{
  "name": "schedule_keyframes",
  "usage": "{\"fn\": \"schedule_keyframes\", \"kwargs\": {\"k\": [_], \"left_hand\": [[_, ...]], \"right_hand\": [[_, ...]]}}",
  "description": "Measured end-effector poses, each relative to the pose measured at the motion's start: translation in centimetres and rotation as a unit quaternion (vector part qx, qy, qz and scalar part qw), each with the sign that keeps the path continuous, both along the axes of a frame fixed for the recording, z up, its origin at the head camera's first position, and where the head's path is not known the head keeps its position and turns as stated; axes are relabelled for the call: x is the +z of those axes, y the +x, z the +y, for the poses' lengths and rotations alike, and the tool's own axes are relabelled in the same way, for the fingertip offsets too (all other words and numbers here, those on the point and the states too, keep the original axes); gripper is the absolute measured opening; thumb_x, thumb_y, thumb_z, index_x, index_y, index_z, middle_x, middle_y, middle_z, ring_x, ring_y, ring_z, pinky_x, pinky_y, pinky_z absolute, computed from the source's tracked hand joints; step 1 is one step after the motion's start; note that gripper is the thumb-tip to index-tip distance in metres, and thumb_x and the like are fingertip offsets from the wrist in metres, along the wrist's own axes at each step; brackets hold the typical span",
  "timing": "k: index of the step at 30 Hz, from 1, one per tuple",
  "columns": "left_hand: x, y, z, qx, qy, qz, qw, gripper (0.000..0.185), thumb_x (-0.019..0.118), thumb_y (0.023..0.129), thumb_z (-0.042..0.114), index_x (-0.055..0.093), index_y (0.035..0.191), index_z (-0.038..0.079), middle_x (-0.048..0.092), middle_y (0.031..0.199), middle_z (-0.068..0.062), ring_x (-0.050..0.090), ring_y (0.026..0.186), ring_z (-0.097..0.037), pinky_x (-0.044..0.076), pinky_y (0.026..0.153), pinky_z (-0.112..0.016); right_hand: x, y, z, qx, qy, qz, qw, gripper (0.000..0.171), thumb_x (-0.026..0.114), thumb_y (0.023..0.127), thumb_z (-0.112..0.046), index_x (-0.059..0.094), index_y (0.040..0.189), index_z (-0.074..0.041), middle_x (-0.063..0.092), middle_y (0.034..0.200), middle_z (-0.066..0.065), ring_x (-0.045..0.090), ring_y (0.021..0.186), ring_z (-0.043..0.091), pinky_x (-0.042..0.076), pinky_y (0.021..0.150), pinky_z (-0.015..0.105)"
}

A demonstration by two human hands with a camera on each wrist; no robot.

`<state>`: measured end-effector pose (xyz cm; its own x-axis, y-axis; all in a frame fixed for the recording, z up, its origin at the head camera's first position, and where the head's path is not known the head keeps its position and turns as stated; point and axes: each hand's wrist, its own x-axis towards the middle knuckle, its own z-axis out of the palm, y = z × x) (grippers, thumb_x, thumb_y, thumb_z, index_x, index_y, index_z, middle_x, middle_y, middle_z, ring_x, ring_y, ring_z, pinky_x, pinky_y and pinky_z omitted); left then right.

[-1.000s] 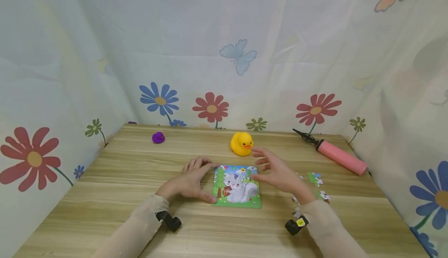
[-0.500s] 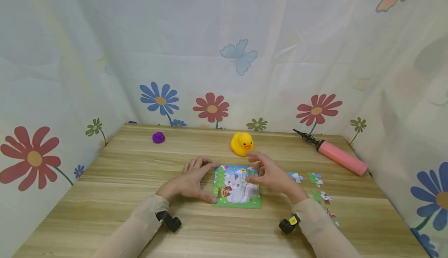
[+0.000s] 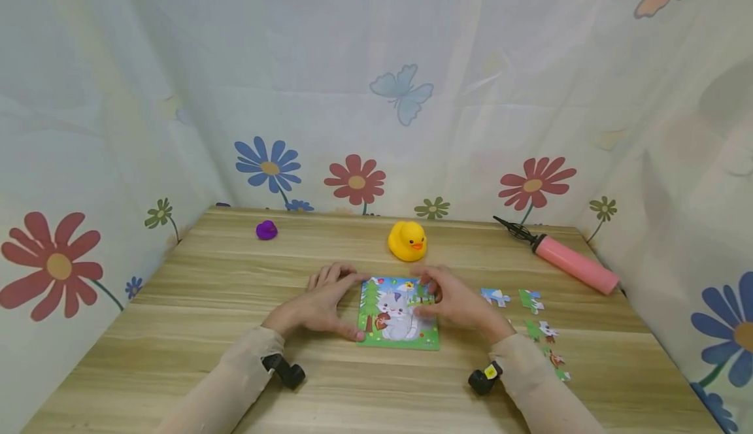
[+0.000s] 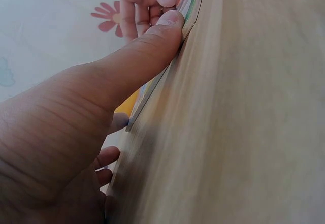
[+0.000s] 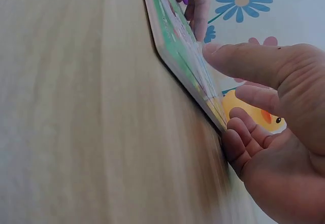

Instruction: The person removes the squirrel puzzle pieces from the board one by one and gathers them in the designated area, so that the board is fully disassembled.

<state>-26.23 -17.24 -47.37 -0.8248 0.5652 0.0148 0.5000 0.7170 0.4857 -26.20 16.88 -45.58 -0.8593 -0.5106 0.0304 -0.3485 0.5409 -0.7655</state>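
A square puzzle board (image 3: 398, 329) showing a grey squirrel lies flat on the wooden table (image 3: 223, 290). My left hand (image 3: 332, 300) rests flat beside its left edge, and the straight thumb (image 4: 152, 41) presses against the board's edge (image 4: 192, 5). My right hand (image 3: 432, 297) hovers over the board's upper right part with its fingers curled, pinching a green and white puzzle piece (image 3: 421, 298) there. In the right wrist view the thumb (image 5: 238, 61) lies on the board's top face (image 5: 177, 46), while the other fingers (image 5: 238, 142) curl at its edge.
Several loose puzzle pieces (image 3: 531, 300) lie to the right of the board, some beside my right sleeve (image 3: 555, 361). Behind the board sits a yellow rubber duck (image 3: 407, 241). A purple toy (image 3: 266, 230) is at the back left and a pink pump (image 3: 569, 265) at the back right. Flowered curtains enclose the table.
My right hand has moved slightly left and down onto the board, and its spread fingers have curled in onto a piece. The left hand has not moved.
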Motion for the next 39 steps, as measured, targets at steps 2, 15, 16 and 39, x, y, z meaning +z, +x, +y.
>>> {"fn": "schedule_keyframes", "kwargs": {"k": [2,15,16,39], "left_hand": [[-0.07,-0.04,0.01,0.001,0.0,0.001,1.0,0.12,0.095,0.071,0.076,0.045,0.17,0.031,0.032,0.17,-0.009,0.025,0.153,-0.037,0.024,0.119,-0.063],[0.54,0.26,0.05,0.003,0.001,-0.008,1.0,0.121,0.096,0.072,0.073,0.042,0.172,0.03,0.031,0.171,-0.012,0.026,0.153,-0.038,0.022,0.121,-0.064],[0.56,0.28,0.07,0.003,0.001,-0.008,1.0,0.121,0.096,0.072,0.073,0.043,0.172,0.03,0.031,0.171,-0.012,0.026,0.153,-0.038,0.022,0.121,-0.064],[0.61,0.42,0.17,0.005,0.012,-0.012,0.9998,0.119,0.096,0.072,0.071,0.045,0.17,0.027,0.032,0.17,-0.014,0.026,0.153,-0.041,0.021,0.12,-0.068]], "right_hand": [[-0.08,0.03,0.05,0.0,0.007,-0.004,1.0,0.067,0.091,0.096,-0.021,0.061,0.155,-0.011,0.058,0.13,0.01,0.055,0.113,0.026,0.05,0.1,0.043],[-0.69,-0.24,0.56,0.019,0.036,-0.017,0.999,0.045,0.083,0.103,-0.024,0.069,0.145,-0.021,0.051,0.128,0.009,0.05,0.111,0.025,0.045,0.095,0.04],[-0.71,-0.25,0.59,0.021,0.035,-0.015,0.999,0.042,0.083,0.103,-0.024,0.07,0.143,-0.021,0.051,0.127,0.01,0.05,0.11,0.025,0.045,0.094,0.041],[-0.67,-0.1,0.37,0.028,0.044,-0.013,0.999,0.032,0.08,0.106,-0.022,0.073,0.136,-0.024,0.043,0.137,0.013,0.048,0.11,0.027,0.044,0.094,0.043]]}}
